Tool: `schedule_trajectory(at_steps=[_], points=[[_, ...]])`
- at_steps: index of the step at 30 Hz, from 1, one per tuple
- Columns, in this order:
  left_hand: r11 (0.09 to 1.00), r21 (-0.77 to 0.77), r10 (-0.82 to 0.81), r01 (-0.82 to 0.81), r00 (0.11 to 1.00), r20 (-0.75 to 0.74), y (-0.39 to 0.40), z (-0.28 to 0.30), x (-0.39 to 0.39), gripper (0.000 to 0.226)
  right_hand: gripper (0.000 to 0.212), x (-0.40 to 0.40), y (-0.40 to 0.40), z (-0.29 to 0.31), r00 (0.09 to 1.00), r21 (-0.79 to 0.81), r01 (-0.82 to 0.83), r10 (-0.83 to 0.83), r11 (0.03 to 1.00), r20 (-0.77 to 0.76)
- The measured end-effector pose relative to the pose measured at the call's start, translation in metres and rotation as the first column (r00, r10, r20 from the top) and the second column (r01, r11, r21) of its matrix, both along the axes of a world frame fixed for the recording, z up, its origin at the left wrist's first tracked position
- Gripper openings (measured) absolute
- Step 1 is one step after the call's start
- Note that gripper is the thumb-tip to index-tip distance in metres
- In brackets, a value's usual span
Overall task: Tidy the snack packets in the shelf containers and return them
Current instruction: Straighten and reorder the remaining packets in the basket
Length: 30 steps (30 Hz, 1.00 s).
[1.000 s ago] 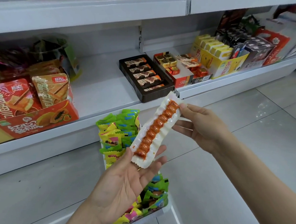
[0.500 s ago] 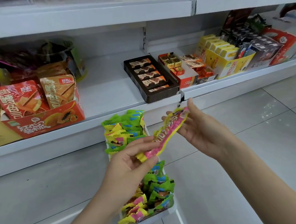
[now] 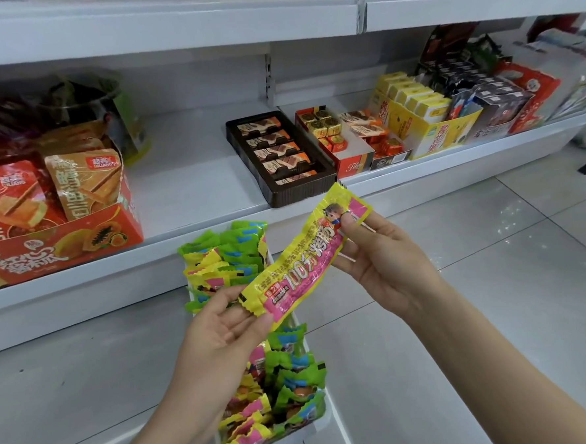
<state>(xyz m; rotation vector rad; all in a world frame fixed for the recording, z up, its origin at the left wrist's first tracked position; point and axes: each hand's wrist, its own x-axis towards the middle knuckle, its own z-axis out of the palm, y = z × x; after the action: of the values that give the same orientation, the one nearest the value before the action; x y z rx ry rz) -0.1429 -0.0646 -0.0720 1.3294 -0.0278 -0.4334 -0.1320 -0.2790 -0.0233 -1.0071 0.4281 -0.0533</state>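
White shop shelving (image 3: 193, 180) over a grey tiled floor (image 3: 492, 244), seen from above. Both hands hold one long yellow-and-pink snack packet (image 3: 304, 259) printed side up, stretched diagonally from near-left to far-right, above a white container (image 3: 318, 429). Left hand (image 3: 223, 332) is palm up, fingers lightly curled, thumb and fingertips pinching the packet's near-left serrated end. Right hand (image 3: 383, 267) pinches the far-right end between thumb and forefinger, other fingers loosely extended behind the packet. The container sits on the lower ledge (image 3: 55, 390) in front of the shelf, running near to far, packed with green, yellow and pink packets (image 3: 277, 387) standing on edge; its middle is hidden behind the left hand and the held packet. On the shelf, far left: an orange-red display box (image 3: 63, 246) with papaya artwork, holding red and orange pouches. Centre: a dark brown tray (image 3: 300, 190) of chocolate bars in a row, just right of it a box of gold-and-red wrapped squares (image 3: 327, 127). Further right: a yellow carton (image 3: 430, 127) of small yellow boxes, then dark boxes (image 3: 497, 103) and a red-and-white box (image 3: 534, 93). Upper shelf edge (image 3: 170, 27) runs across the top.
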Motion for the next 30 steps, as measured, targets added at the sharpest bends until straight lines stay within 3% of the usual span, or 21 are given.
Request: schedule_trajectory(at_steps=[6, 9, 12, 15, 18, 20, 24, 27, 30], points=[[0.995, -0.091, 0.038, -0.039, 0.999, -0.016, -0.001, 0.008, 0.004, 0.021, 0.017, 0.001, -0.001, -0.003, 1.000, 0.131, -0.004, 0.005, 0.991, -0.008], [0.992, 0.057, 0.099, -0.110, 0.982, 0.159, 0.002, 0.008, 0.014, 0.017, 0.022, 0.001, -0.004, -0.004, 0.996, 0.102, -0.014, 0.023, 0.995, -0.088], [0.978, 0.160, 0.063, -0.136, 0.916, 0.396, 0.009, 0.010, 0.022, 0.013, 0.051, -0.002, -0.012, -0.002, 0.970, 0.038, -0.120, 0.125, 0.992, -0.210], [0.929, 0.283, -0.027, -0.239, 0.719, 0.694, 0.018, 0.012, 0.025, 0.010, 0.066, -0.005, -0.024, 0.003, 0.937, 0.087, -0.207, 0.223, 0.974, -0.269], [0.905, 0.329, -0.175, -0.269, 0.469, 0.865, 0.021, 0.015, 0.025, 0.009, 0.037, -0.008, -0.035, 0.011, 0.920, 0.043, -0.268, 0.269, 0.962, -0.285], [0.903, 0.382, -0.296, -0.194, 0.364, 0.883, 0.021, 0.017, 0.024, 0.009, 0.028, -0.009, -0.039, 0.014, 0.912, -0.112, -0.323, 0.278, 0.940, -0.301], [0.855, 0.510, -0.486, -0.093, 0.196, 0.851, 0.017, 0.020, 0.024, 0.010, 0.043, -0.007, -0.040, 0.017, 0.920, -0.401, -0.332, 0.199, 0.854, -0.336], [0.832, 0.547, -0.539, -0.092, 0.091, 0.837, 0.014, 0.022, 0.025, 0.013, 0.037, -0.007, -0.040, 0.015, 0.917, -0.373, -0.328, 0.197, 0.868, -0.348], [0.844, 0.531, -0.525, -0.074, 0.087, 0.847, 0.015, 0.024, 0.026, 0.011, 0.031, -0.011, -0.045, 0.010, 0.918, -0.301, -0.288, 0.172, 0.909, -0.358]])
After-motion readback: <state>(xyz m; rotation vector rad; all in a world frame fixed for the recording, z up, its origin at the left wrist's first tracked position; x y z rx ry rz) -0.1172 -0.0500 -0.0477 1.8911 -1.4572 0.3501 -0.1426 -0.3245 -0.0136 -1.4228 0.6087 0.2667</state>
